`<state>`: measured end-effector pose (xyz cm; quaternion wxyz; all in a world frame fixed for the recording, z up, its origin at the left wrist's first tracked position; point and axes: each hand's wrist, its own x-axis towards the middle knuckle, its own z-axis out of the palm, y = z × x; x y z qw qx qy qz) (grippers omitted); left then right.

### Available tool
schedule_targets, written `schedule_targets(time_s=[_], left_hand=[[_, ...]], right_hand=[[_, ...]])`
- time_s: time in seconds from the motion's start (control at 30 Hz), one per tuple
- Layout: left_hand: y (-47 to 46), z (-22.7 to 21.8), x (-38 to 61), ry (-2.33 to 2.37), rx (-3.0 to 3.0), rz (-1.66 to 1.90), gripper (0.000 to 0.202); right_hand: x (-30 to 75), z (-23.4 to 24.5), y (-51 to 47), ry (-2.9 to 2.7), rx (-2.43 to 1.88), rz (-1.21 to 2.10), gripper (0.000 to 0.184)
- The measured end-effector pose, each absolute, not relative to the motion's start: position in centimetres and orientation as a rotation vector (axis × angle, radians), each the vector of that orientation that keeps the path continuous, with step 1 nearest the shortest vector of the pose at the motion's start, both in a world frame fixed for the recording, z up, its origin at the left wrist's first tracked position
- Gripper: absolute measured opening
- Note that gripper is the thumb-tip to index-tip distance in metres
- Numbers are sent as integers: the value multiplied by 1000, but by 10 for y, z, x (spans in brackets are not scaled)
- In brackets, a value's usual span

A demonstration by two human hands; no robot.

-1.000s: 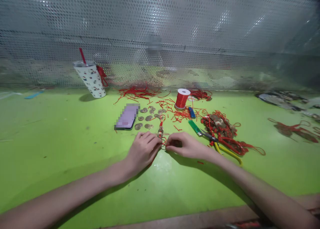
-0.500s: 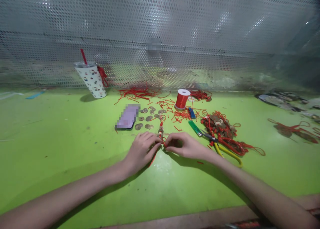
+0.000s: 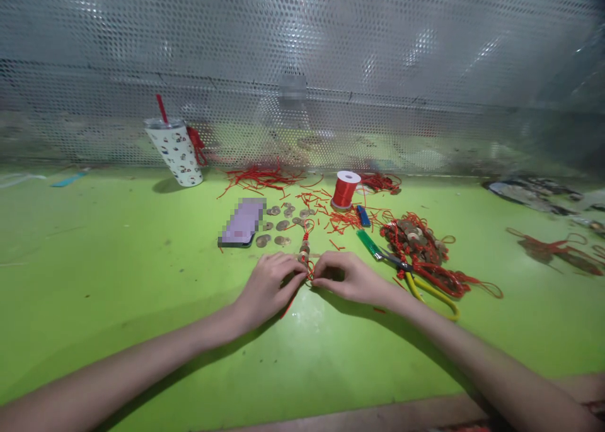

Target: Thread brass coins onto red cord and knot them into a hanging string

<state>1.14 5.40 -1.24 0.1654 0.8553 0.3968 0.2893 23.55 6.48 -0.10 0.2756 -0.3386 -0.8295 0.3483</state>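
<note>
Between my two hands lies a string of brass coins (image 3: 304, 249) tied with red cord (image 3: 311, 270), its knotted loop pointing away from me. My left hand (image 3: 274, 281) pinches the cord at the near end of the coins, and a loose tail runs out below its fingers. From the other side, my right hand (image 3: 347, 278) closes thumb and forefinger on a loop of the same cord. The fingertips partly hide the knot. Beyond the hands are several loose coins (image 3: 282, 225) in small overlapping groups.
A phone (image 3: 243, 223) lies left of the coins, with a tilted-looking tumbler (image 3: 174, 152) behind it. Red cord spool (image 3: 345, 191), blue lighter (image 3: 363, 216), yellow-handled scissors (image 3: 432, 293) and a pile of corded coins (image 3: 416, 237) sit to the right. A perforated metal sheet (image 3: 236, 54) stands behind.
Both hands stay almost in place, still pinching the cord. The red loop between the fingertips looks a little more spread. The whole view has shifted very slightly.
</note>
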Motion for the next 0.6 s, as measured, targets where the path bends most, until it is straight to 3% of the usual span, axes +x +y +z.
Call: schedule_targets(time_s=[0.6], left_hand=[[61, -11, 17, 1105, 2228, 895, 12]], right_hand=[[233, -8, 65, -2291, -725, 787, 11]])
